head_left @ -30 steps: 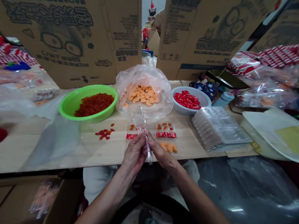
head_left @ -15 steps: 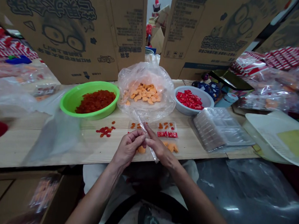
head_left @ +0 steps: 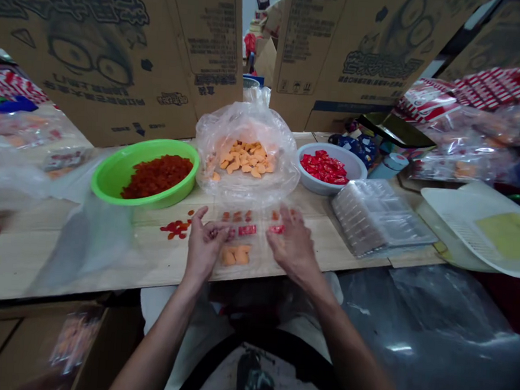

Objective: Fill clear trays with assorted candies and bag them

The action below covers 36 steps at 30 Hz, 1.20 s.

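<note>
My left hand (head_left: pixel 203 243) rests on the wooden table (head_left: pixel 24 256) with its thumb up and its fingers curled on the edge of a clear plastic bag (head_left: pixel 256 245). The bag lies over small portions of snacks. My right hand (head_left: pixel 294 245) lies flat beside it, fingers stretched out over the right portion. Between the hands are orange snack pieces (head_left: pixel 235 255), a red packet (head_left: pixel 247 230) and small red bits. A few loose red bits (head_left: pixel 175 228) lie left of my left hand.
Behind the hands stand a green bowl of red bits (head_left: pixel 110 175), an open plastic bag of orange snacks (head_left: pixel 245 158) and a white bowl of red packets (head_left: pixel 355 166). Stacked clear trays (head_left: pixel 378 218) and a white tray (head_left: pixel 454 214) lie to the right. Cardboard boxes (head_left: pixel 95 59) wall the back.
The hands were together holding a narrow clear bag upright. They have since dropped to the table and spread apart, with the bag lying over the snack portions.
</note>
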Tool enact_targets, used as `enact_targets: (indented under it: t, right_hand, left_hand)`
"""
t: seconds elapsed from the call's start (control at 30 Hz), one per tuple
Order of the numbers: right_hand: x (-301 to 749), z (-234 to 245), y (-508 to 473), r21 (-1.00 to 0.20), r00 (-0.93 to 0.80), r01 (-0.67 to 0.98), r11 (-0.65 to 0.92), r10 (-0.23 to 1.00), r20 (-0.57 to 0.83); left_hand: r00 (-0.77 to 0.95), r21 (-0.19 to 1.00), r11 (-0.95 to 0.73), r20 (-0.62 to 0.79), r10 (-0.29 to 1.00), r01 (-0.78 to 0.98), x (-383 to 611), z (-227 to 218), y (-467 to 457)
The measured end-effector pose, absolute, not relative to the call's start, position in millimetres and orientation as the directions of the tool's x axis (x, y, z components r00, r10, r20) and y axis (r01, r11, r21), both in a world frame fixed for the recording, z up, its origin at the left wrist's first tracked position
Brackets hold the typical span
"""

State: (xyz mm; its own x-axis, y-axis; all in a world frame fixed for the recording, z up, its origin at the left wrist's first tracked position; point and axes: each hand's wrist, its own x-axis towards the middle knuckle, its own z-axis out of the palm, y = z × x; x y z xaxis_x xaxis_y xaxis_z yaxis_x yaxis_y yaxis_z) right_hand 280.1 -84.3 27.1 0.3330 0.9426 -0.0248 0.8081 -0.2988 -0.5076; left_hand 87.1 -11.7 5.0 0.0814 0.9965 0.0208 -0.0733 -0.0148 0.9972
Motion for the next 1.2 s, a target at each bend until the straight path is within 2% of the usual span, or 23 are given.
enact_targets:
  t: [0.07,0.13,0.2,0.27,0.37,0.5,0.63,0.8,0.9,1.0,1.1,1.2]
  right_hand:
    - [305.4,18.1,-92.0,-0.389,0.455,0.797,-0.461,0.883,-0.116]
    - [321.9,4.8,-97.6,-0.273,0.522,0.784,-0.558,0.83,-0.197]
    - [324.5,-7.4,-98.6,-0.204,0.515,0.8,-0.564,0.82,-0.249]
    - [314.9,-14.7,-93.6,-0.194,0.459,0.834,-0.517,0.844,-0.278]
    - [291.9,-17.9,-76.7,-0.193,0.414,0.865,-0.464,0.875,-0.251]
    - [276.6,-24.7,-56.6,-0.13,0.363,0.915,-0.382,0.92,-0.149]
    - [301.0,-40.4,-61.8,-0.094,0.236,0.964,-0.248,0.964,-0.122]
    - [336.9,-36.6,-66.4,-0.024,0.242,0.97,-0.243,0.97,-0.035]
    - [322.1,-22.3,-45.0,-0.033,0.05,0.998,-0.049,0.997,0.051]
    - [296.9,-13.5,-9.6,-0.104,-0.158,0.983,0.152,0.986,-0.054]
    - [291.3,-6.1,32.5,-0.141,-0.119,0.985,0.103,0.987,-0.111]
    - [307.1,10.8,71.7,-0.142,0.055,0.988,-0.058,0.998,-0.023]
  left_hand:
    - [0.067,0.972,-0.011,-0.005,0.998,0.235,68.9,-14.5,3.8]
    - [0.058,0.833,-0.038,0.007,0.998,0.553,57.9,-27.5,12.6]
    - [0.081,0.638,-0.077,0.024,0.996,0.766,59.7,-30.4,13.3]
    - [0.135,0.495,-0.122,0.008,0.991,0.86,74.0,-24.9,8.7]
    - [0.226,0.382,-0.195,-0.039,0.973,0.903,105.6,-13.3,0.3]
    - [0.289,0.266,-0.256,-0.091,0.953,0.929,131.3,-13.4,-8.6]
    - [0.291,0.212,-0.262,-0.123,0.949,0.942,124.0,-25.2,-27.9]
    - [0.251,0.173,-0.227,-0.134,0.959,0.958,119.4,-25.2,-45.1]
    - [0.265,0.221,-0.227,-0.158,0.951,0.948,129.1,-17.5,-34.8]
    - [0.277,0.224,-0.241,-0.147,0.95,0.944,132.4,-13.5,-25.5]
    - [0.268,0.195,-0.24,-0.136,0.954,0.951,121.9,-17.4,-28.7]
    - [0.248,0.179,-0.226,-0.111,0.962,0.958,105.5,-25.8,-38.2]
